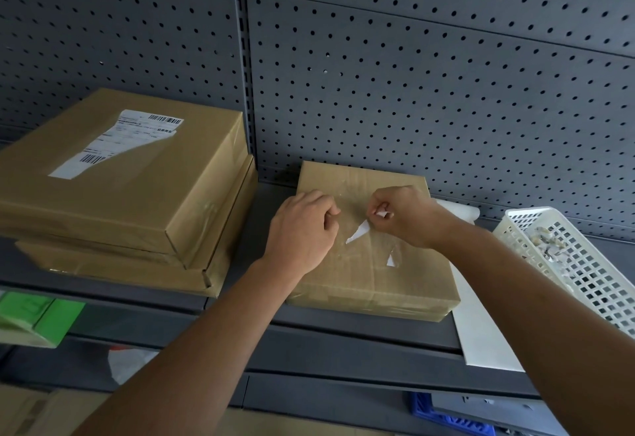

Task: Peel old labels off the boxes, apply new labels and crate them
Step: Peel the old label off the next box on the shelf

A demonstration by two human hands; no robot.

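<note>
Cardboard box [371,277] lies flat on the grey shelf [343,329], with a white label strip [359,232] lifting off its top. The upper end of the strip is pinched in the right hand [402,215]. The left hand [302,229] rests curled on the box just beside the strip, gripping nothing visible — stacked boxes [120,195] stand to the left, a white perforated basket [601,281] to the right.

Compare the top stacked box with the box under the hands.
The stacked box keeps most of its label; the handled box shows only white scraps. The stacked box lies on a lower box; the handled box lies on the shelf. Both are flat, brown, taped.
</note>
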